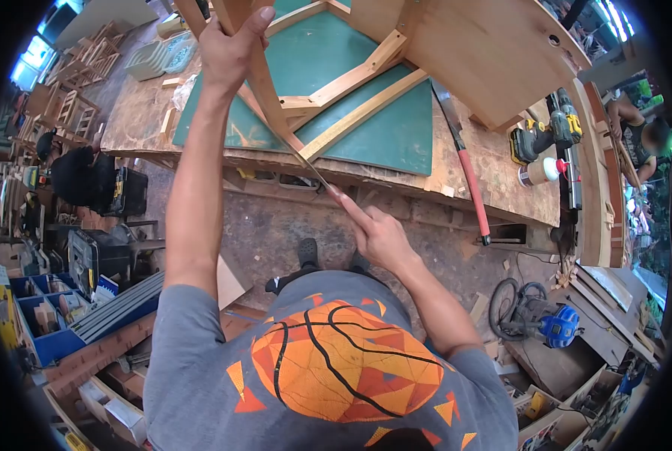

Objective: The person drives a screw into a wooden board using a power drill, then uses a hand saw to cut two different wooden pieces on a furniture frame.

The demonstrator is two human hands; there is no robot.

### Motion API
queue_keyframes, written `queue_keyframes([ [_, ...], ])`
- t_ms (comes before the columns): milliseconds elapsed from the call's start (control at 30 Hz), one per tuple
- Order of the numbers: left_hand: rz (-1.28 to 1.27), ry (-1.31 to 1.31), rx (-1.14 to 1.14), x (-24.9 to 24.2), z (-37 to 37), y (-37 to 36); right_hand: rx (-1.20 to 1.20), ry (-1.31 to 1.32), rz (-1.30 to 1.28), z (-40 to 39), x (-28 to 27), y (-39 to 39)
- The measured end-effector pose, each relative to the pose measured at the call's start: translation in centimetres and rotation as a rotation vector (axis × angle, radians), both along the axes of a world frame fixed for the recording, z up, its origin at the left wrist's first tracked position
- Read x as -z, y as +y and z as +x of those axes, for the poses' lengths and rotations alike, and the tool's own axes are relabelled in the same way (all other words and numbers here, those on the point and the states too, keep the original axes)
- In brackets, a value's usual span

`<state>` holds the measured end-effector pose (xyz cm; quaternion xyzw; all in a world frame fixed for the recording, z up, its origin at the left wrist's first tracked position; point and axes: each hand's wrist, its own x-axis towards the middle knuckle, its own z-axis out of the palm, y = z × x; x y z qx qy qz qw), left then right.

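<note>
My left hand [231, 49] is wrapped around a wooden leg [267, 94] of a chair-like frame, its thumb pointing up along the wood. The frame [362, 71], with its broad flat panel [464, 52], rests on a green board [396, 135] on the workbench. Closed with the index finger stretched forward, my right hand [381, 234] grips a long, thin metal hand tool [317, 174]. The tool's narrow blade reaches up to the lower end of the leg, at the bench's front edge. Its handle is mostly hidden inside my fist.
A red-handled saw [471, 180] lies across the workbench [501, 180], its handle overhanging the front edge. Cordless drills [531, 141] and a white bottle [540, 172] stand at the right. A blue vacuum [558, 327] is on the floor. Other people [84, 177] are at both sides.
</note>
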<state>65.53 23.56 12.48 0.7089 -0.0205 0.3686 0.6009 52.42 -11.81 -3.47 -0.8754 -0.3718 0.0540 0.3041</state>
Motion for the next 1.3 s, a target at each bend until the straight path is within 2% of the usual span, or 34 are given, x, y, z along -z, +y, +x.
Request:
queue_keyframes([
  [200,0.035,-0.078,-0.101,0.6,0.5,-0.7,-0.012,-0.040,-0.033,0.2,-1.0,0.2],
  [433,-0.019,-0.146,-0.076,0.5,0.7,-1.0,-0.058,-0.029,0.007,0.2,-0.4,-1.8],
  [533,0.027,-0.091,-0.111,0.6,0.4,-0.9,-0.085,-0.048,-0.077,1.0,-2.8,-2.1],
  [600,-0.029,-0.101,-0.095,0.8,0.6,-0.9,-0.079,-0.044,-0.170,1.9,-3.7,-1.4],
  [733,-0.005,-0.121,-0.110,0.8,0.7,-1.2,-0.066,-0.025,-0.088,3.6,-1.0,4.0],
  [1000,0.007,-0.122,-0.116,0.8,0.5,-1.3,-0.034,-0.004,-0.043,2.1,-1.3,2.6],
  [1100,0.019,-0.153,-0.104,0.7,0.5,-1.4,-0.029,0.042,-0.154,2.4,-1.6,3.5],
  [1300,0.056,-0.147,-0.143,-0.3,-0.2,-2.4,-0.077,0.008,0.047,1.5,-1.8,0.0],
])
